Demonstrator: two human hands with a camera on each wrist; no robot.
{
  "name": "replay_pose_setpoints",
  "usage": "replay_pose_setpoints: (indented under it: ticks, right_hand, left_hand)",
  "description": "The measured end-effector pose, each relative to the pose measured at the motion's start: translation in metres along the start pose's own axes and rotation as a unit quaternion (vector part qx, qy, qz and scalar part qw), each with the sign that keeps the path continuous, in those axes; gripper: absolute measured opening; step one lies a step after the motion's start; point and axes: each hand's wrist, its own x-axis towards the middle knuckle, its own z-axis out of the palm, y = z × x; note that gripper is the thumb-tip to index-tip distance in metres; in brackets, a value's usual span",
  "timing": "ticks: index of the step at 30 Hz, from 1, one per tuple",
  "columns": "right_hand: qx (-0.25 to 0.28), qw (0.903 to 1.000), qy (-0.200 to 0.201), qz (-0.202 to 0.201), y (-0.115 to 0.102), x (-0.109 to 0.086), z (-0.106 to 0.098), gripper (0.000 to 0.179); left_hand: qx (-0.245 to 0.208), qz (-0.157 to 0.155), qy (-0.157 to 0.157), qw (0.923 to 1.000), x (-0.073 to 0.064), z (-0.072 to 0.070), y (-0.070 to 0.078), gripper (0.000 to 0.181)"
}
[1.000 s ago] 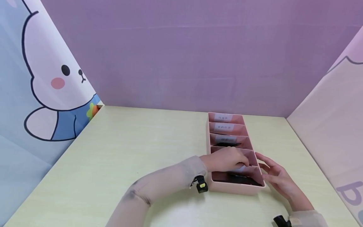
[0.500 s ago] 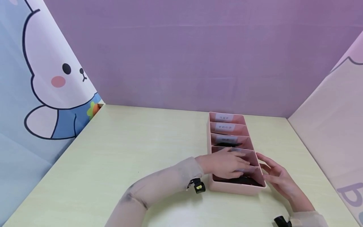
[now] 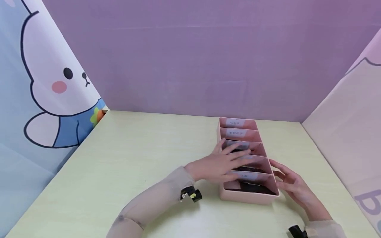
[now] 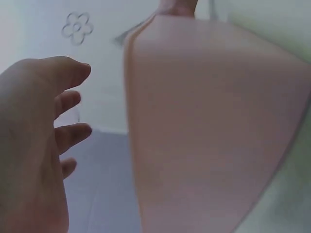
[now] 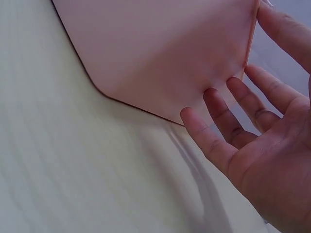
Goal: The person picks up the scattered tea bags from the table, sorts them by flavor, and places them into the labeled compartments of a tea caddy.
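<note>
A long pink divided box (image 3: 247,198) stands on the table, its compartments in a row with white handwritten labels on the dividers. Dark flat packets (image 3: 253,187) lie in the nearest compartment, and more dark items show in the middle ones. Over the box's left side my left hand (image 3: 218,165) hovers with fingers spread, holding nothing; the left wrist view shows it apart from the pink wall (image 4: 209,121). My right hand (image 3: 293,188) rests its fingertips against the box's right side, and the right wrist view shows these fingers (image 5: 221,116) extended along the outer wall.
The pale wooden table (image 3: 143,145) carries the box near its right side. A purple backdrop (image 3: 190,59) rises behind it. Printed cloth walls, one with a cartoon rabbit (image 3: 59,72), stand at left and right.
My left hand has come up out of a near compartment, its curled fingers spreading, and moved left and away from me. The right hand and the box have stayed in place.
</note>
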Motion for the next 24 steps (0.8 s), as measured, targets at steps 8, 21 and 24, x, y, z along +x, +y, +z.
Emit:
replay_pose_setpoints:
  ticks: [8,21,24]
  right_hand:
    - [-0.196,0.972,0.1,0.082,-0.019,0.005,0.007,0.054]
    - [-0.561,0.8086,0.14,0.107,-0.052,0.028,0.003,0.046]
    - [-0.583,0.7953,0.134,0.1,-0.064,0.033,0.007,0.048]
  left_hand:
    - [-0.057,-0.081,0.137,0.9857,-0.044,-0.006,-0.04,0.066]
    - [0.009,-0.191,0.35,0.9173,-0.108,-0.01,-0.086,0.077]
    - [0.009,-0.228,0.335,0.9142,-0.115,-0.012,-0.089,0.082]
